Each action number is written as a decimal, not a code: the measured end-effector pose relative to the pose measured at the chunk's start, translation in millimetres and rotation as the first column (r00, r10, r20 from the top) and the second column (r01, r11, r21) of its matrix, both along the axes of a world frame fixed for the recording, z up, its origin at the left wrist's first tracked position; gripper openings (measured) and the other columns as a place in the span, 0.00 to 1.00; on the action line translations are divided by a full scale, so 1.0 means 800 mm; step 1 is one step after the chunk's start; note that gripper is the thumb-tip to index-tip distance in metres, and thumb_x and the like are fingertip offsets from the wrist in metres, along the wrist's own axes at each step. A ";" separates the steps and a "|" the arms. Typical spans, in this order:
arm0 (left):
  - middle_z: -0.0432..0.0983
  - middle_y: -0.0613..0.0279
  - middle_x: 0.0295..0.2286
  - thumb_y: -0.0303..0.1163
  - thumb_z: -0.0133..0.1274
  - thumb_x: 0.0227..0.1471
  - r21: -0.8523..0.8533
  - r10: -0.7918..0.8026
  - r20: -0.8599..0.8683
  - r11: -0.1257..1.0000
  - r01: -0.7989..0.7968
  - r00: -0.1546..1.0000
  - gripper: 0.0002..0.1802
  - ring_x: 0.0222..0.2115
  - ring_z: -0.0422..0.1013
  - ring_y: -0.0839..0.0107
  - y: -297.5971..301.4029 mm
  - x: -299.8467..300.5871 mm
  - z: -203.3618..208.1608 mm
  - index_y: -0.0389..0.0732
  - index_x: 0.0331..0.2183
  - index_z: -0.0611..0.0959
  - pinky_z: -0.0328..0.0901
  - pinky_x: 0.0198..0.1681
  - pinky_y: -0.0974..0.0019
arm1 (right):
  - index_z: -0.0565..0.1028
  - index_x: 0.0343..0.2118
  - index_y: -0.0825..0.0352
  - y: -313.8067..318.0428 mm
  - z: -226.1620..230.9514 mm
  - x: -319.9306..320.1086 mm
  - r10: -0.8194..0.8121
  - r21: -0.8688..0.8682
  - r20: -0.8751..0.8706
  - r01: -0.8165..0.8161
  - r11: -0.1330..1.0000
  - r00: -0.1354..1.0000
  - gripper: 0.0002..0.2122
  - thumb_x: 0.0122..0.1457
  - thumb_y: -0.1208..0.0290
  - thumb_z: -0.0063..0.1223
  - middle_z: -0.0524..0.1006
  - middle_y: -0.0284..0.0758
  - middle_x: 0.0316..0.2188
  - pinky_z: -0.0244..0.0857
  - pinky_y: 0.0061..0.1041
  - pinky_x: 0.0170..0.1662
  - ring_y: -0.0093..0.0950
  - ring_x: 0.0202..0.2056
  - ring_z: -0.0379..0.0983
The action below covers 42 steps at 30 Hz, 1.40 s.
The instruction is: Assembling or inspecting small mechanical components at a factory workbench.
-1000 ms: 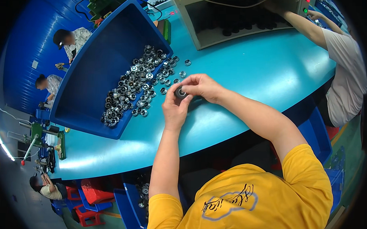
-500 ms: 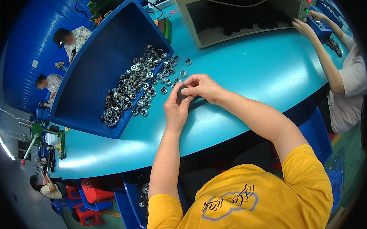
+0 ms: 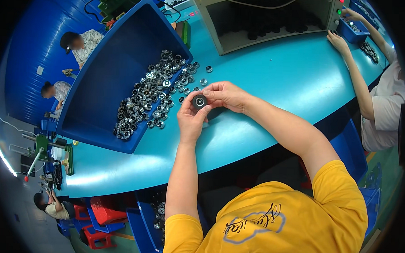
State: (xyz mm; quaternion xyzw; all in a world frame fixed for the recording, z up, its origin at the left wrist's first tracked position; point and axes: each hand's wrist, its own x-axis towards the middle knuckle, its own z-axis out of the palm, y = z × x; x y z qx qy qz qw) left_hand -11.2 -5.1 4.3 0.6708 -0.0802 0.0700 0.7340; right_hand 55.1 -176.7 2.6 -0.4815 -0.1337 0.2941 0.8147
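A small black wheel (image 3: 199,102) with a shiny metal centre is held up over the table, its round face in view. My left hand (image 3: 191,122) grips it, the thumb and fingers around its near and left edges. Against its far right edge my right hand (image 3: 229,96) has thumb and fingers pinched; part of its lower fingers is hidden. Just beyond my hands, several loose clear-and-metal round parts (image 3: 184,81) lie on the turquoise table (image 3: 275,80). More of these parts (image 3: 141,95) are heaped at the open side of a tilted blue bin (image 3: 97,73).
A grey metal cabinet (image 3: 277,40) with dark round pieces inside stands at the far side. To the right, a co-worker's arm (image 3: 358,83) reaches beside a small blue bin (image 3: 352,32). Red stools (image 3: 106,212) and another blue bin (image 3: 147,225) are below the table's near edge.
The black wheel has turned so its face with the metal centre shows. My right thumb has moved off that face to its edge. The co-worker's arm at right has shifted slightly.
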 end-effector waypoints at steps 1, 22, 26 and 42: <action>0.79 0.65 0.35 0.19 0.62 0.51 0.015 -0.001 -0.005 1.000 0.001 1.000 0.28 0.30 0.74 0.81 0.000 0.000 0.000 0.37 0.54 0.75 0.67 0.23 0.78 | 0.76 0.43 0.68 -0.001 0.002 -0.001 0.000 -0.007 0.011 0.000 1.000 1.000 0.15 0.62 0.61 0.61 0.79 0.35 0.40 0.75 0.27 0.47 0.25 0.41 0.78; 0.75 0.64 0.36 0.34 0.59 0.60 -0.151 0.012 0.003 0.988 -0.011 1.000 0.29 0.28 0.69 0.80 0.002 0.006 -0.003 0.33 0.57 0.70 0.64 0.25 0.76 | 0.75 0.42 0.67 0.006 0.018 -0.020 0.015 -0.328 0.480 0.164 0.930 0.877 0.10 0.62 0.68 0.60 0.78 0.30 0.32 0.73 0.23 0.37 0.19 0.31 0.75; 0.74 0.63 0.37 0.23 0.59 0.56 -0.085 -0.004 0.065 0.996 0.010 0.998 0.35 0.32 0.70 0.80 0.003 0.004 0.000 0.35 0.62 0.65 0.66 0.26 0.77 | 0.76 0.42 0.67 -0.003 0.010 -0.006 0.056 -0.285 0.274 0.025 0.958 0.960 0.12 0.66 0.62 0.56 0.77 0.28 0.33 0.73 0.21 0.37 0.18 0.31 0.74; 0.75 0.68 0.34 0.18 0.57 0.54 0.156 0.123 0.113 0.978 -0.140 0.986 0.25 0.30 0.70 0.83 0.001 0.004 -0.015 0.38 0.54 0.73 0.64 0.26 0.79 | 0.77 0.40 0.67 0.001 0.000 0.000 0.049 -0.351 0.318 0.070 0.934 0.947 0.15 0.62 0.58 0.61 0.77 0.30 0.31 0.71 0.20 0.31 0.18 0.28 0.73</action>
